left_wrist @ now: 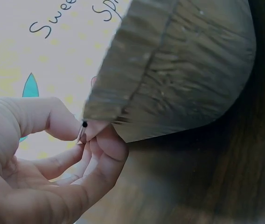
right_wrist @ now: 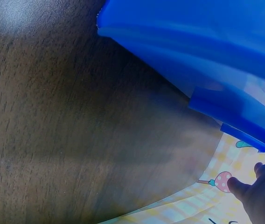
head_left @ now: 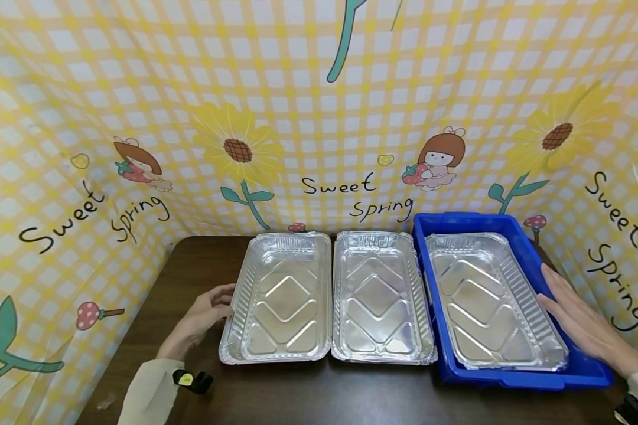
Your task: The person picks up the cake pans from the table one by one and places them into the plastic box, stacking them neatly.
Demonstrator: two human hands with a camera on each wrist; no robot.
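Three rectangular foil trays stand side by side in the head view. My left hand (head_left: 207, 313) is at the outer side of the left foil tray (head_left: 284, 295), its loosely bent fingertips right at the rim. Seen from the left wrist, the tray's crinkled wall (left_wrist: 179, 74) partly covers a fingertip. The middle foil tray (head_left: 377, 295) sits against the left one. The third foil tray (head_left: 484, 301) lies inside a blue plastic bin (head_left: 531, 379). My right hand (head_left: 579, 316), fingers extended, is at the bin's right rim; its wrist view shows just a dark part of it.
The dark wooden table (head_left: 319, 395) carries everything. Checked fabric (head_left: 319, 118) printed with flowers and lettering hangs behind and along both sides, close to the bin's back and right. A black wrist strap (head_left: 194, 381) sits by the left sleeve.
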